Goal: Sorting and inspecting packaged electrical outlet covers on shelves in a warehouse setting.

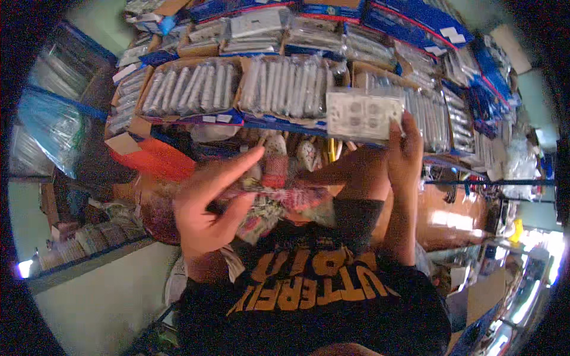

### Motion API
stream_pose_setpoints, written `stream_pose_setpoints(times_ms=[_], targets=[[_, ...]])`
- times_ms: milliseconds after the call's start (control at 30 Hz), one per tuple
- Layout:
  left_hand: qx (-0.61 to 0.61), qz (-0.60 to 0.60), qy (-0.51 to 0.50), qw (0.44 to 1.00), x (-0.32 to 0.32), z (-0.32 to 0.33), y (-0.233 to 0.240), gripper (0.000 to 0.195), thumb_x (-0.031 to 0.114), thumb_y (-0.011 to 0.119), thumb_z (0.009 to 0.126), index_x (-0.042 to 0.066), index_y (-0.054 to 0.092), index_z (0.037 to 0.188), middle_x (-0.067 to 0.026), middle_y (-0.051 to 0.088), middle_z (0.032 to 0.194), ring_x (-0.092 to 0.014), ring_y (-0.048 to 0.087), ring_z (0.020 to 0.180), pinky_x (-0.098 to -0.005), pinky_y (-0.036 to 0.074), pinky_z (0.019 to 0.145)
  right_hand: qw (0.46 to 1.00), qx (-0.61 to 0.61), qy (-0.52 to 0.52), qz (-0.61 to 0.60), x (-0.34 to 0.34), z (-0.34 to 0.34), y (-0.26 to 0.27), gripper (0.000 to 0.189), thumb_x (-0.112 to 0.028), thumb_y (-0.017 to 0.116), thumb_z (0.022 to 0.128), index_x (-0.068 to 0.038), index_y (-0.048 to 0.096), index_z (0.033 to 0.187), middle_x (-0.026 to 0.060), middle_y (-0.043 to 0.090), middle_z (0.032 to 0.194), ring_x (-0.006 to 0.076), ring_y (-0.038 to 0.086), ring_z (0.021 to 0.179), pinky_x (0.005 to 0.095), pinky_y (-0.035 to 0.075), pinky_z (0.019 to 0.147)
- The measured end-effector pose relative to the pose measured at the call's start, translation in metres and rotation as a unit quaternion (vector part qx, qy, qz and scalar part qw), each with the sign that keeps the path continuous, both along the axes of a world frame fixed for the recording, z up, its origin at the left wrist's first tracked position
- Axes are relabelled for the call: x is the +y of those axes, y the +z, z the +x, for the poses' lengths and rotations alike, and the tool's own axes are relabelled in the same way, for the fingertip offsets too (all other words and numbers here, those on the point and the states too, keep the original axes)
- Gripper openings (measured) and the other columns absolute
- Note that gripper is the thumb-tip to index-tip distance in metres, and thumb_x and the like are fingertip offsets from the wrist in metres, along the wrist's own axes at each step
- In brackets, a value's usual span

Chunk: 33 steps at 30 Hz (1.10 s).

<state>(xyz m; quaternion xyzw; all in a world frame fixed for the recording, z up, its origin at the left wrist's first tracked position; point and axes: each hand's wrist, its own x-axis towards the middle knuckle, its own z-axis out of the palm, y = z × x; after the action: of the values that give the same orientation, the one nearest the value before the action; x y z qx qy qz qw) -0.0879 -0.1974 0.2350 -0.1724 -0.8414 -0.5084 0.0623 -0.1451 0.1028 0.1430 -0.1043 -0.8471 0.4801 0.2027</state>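
Note:
My right hand (406, 142) grips the right edge of a flat, pale rectangular piece (363, 115) in clear plastic wrap, with several round marks on its face. The piece is raised in front of a cardboard box of similar wrapped goods (427, 118). On the left, my left hand (218, 200) is blurred, its fingers and thumb apart and nothing between them. Beyond it, cardboard boxes hold rows of thin wrapped packs standing on edge (191, 86), (287, 84).
Further boxes of wrapped flat goods (254, 31) rise in tiers behind. A red-orange object (156, 158) lies at the left below the boxes. Plastic-covered stock (49, 129) stands on the far left. A low pale wall (111, 285) is at the lower left.

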Motion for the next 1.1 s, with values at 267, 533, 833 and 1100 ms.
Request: stream_pose_setpoints(times_ms=[267,533,833,1100], targets=[[0.12,0.164,-0.055,0.978,0.047,-0.075,0.042,0.04,0.017,0.064,0.081,-0.003,0.056,0.114,-0.014,0.06,0.114,-0.025,0.058,0.103,-0.034,0.04,0.094,0.994,0.024,0.096,0.038,-0.04,0.031,-0.01,0.037,-0.007,0.054,0.09,0.002,0.042,0.123,0.0136,0.059,0.101,0.0163,0.055,0.089,0.0291,0.044,0.079],[0.221,-0.259,0.199,0.919,0.06,-0.146,0.002,0.064,0.019,0.059,0.088,0.003,0.026,0.14,-0.025,0.033,0.137,-0.04,0.03,0.129,-0.0479,0.034,0.104,0.967,-0.024,0.195,-0.16,-0.06,0.031,-0.027,0.024,-0.004,0.051,0.09,-0.001,0.047,0.113,0.0097,0.059,0.087,0.0136,0.055,0.078,0.0273,0.045,0.074],[0.121,-0.281,-0.098,0.947,0.057,-0.051,-0.047,0.08,0.028,0.078,0.063,0.005,0.04,0.13,-0.0179,0.049,0.123,-0.038,0.048,0.112,-0.0441,0.039,0.096,0.955,-0.048,0.238,-0.173,-0.063,0.033,-0.028,0.024,-0.004,0.051,0.091,-0.001,0.044,0.114,0.0095,0.064,0.088,0.0113,0.058,0.082,0.025,0.045,0.073],[-0.031,-0.299,-0.105,0.948,0.044,-0.057,-0.051,0.051,0.03,0.076,0.065,0.003,0.055,0.102,-0.0189,0.063,0.089,-0.038,0.061,0.083,-0.0455,0.049,0.074,0.939,-0.03,0.34,-0.036,-0.066,0.03,-0.006,0.027,-0.001,0.054,0.086,0.0,0.048,0.112,0.0154,0.064,0.091,0.0244,0.064,0.089,0.0305,0.048,0.075]])
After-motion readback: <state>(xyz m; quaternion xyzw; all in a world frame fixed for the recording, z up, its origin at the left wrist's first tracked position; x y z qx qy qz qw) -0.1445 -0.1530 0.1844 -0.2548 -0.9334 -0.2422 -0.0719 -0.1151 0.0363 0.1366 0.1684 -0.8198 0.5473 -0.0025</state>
